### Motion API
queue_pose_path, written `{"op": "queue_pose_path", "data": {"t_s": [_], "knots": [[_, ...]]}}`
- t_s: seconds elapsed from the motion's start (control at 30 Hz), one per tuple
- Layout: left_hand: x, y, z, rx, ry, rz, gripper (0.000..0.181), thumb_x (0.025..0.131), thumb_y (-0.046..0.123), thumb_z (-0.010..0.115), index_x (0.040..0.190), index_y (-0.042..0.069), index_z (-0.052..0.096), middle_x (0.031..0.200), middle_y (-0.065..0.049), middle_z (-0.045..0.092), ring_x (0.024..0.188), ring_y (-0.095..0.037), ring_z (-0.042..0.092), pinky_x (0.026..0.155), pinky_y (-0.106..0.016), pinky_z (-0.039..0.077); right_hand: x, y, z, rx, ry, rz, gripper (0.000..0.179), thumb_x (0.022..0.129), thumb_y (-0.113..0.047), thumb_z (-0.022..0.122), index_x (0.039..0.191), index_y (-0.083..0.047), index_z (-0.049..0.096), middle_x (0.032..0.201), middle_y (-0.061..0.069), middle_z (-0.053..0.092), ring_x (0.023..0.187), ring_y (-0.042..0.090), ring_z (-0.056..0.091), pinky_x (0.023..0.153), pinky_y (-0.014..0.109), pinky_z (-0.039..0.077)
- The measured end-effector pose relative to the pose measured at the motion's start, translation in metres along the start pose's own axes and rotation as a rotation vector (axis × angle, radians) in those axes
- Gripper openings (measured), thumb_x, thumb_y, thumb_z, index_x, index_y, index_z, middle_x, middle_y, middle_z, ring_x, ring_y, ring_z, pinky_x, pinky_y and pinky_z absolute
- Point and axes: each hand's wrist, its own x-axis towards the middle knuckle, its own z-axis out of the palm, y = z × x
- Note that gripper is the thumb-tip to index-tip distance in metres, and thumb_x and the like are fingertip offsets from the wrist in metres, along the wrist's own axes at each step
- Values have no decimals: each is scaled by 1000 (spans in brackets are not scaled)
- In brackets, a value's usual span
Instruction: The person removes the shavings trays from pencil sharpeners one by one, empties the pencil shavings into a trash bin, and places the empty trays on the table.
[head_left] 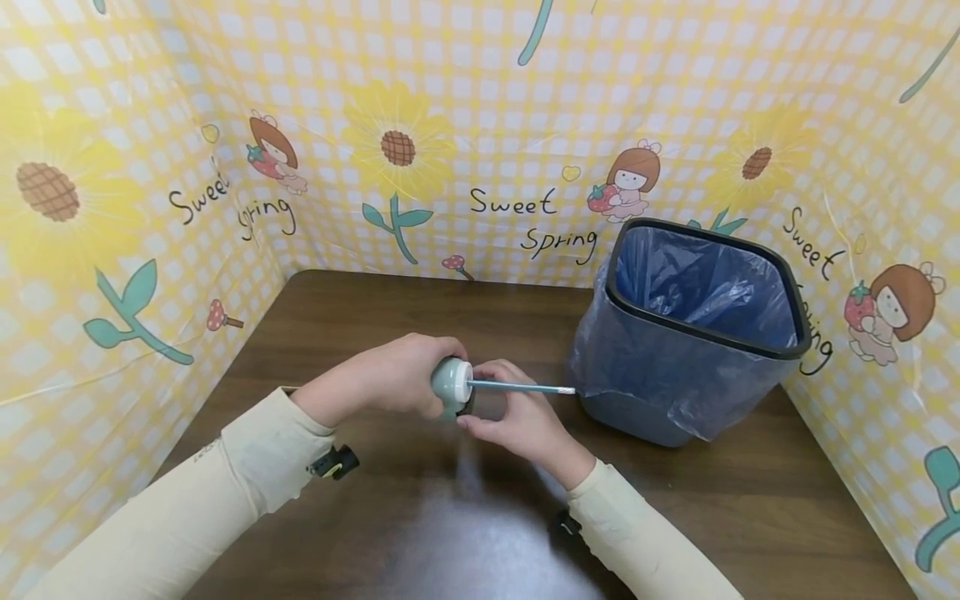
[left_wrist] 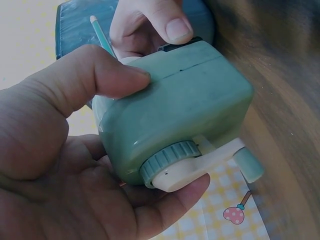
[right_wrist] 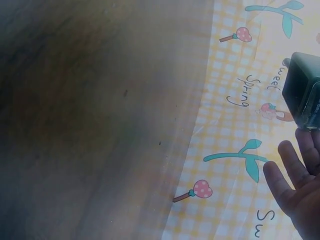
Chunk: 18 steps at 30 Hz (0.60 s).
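Observation:
My left hand (head_left: 397,372) grips a pale green hand-crank pencil sharpener (left_wrist: 185,95), thumb on one side and fingers beneath. Its white crank (left_wrist: 215,160) ends in a green knob and faces the left wrist camera. A blue-green pencil (head_left: 525,387) sticks out of the opposite end, its eraser tip to the right. My right hand (head_left: 528,417) is at the sharpener's dark edge (left_wrist: 182,45), with the thumb (left_wrist: 177,30) pressed there and the fingers around the far side. In the right wrist view, the box-shaped sharpener (right_wrist: 302,90) shows only partly, above several spread fingers (right_wrist: 292,165).
A grey-blue bin with a black rim (head_left: 705,333) and a clear bag liner (head_left: 652,358) stands right of the hands, close to the pencil's tip. Under everything is a brown wooden table (head_left: 360,308). Yellow checked sheets (head_left: 495,150) with printed flowers enclose the back and sides.

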Motion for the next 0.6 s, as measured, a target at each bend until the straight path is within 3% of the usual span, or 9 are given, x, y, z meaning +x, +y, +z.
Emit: {"op": "queue_pose_path", "data": {"t_s": [0.37,0.6], "knots": [[0,-3,2,-10,-6,-5,56,75,7,81,126,12,60,108,-4,65,89,-20,62,71,-32,54,-3,4,2,-34,5,3,57,79,-36,89,127,-23,62,124,-12,61,117,6,59,102,38,51],[0,-7,1,8,13,-26,58,74,7,82,128,12,60,109,-5,66,91,-22,62,72,-33,55,-4,5,-1,-16,35,7,57,77,-33,91,125,-23,62,122,-12,61,116,8,60,101,44,51]]}}
